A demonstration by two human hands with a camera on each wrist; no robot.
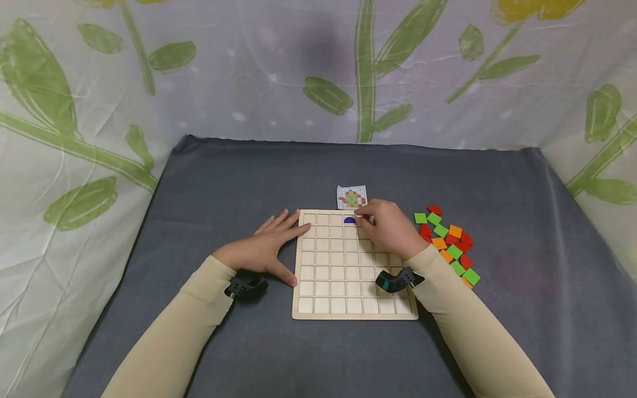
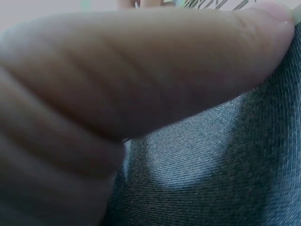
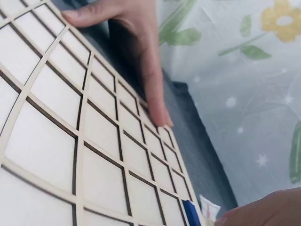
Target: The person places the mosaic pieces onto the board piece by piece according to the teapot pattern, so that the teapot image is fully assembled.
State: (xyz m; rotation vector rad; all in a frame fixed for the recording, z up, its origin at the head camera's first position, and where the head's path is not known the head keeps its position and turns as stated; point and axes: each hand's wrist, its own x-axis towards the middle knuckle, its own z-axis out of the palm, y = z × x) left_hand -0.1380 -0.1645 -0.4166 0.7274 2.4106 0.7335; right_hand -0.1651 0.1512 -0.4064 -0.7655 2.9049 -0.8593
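Note:
A pale wooden grid board (image 1: 322, 273) lies on the dark cloth. My left hand (image 1: 264, 243) is spread at its left side, with the index fingertip over the upper left frame and the thumb at the left edge. In the left wrist view the thumb (image 2: 155, 70) fills much of the picture. A blue half-round piece (image 1: 350, 220) sits in a cell of the board's top row. My right hand (image 1: 390, 224) is bent over the upper right of the board, thumb and index fingertips just right of the blue piece. I cannot tell whether they pinch anything.
A small card (image 1: 351, 197) with a coloured grid picture lies against the board's far edge. Right of the board is a loose spread of red, green and orange square tiles (image 1: 454, 251), partly behind the right forearm. A flower-printed curtain (image 1: 249, 72) hangs behind.

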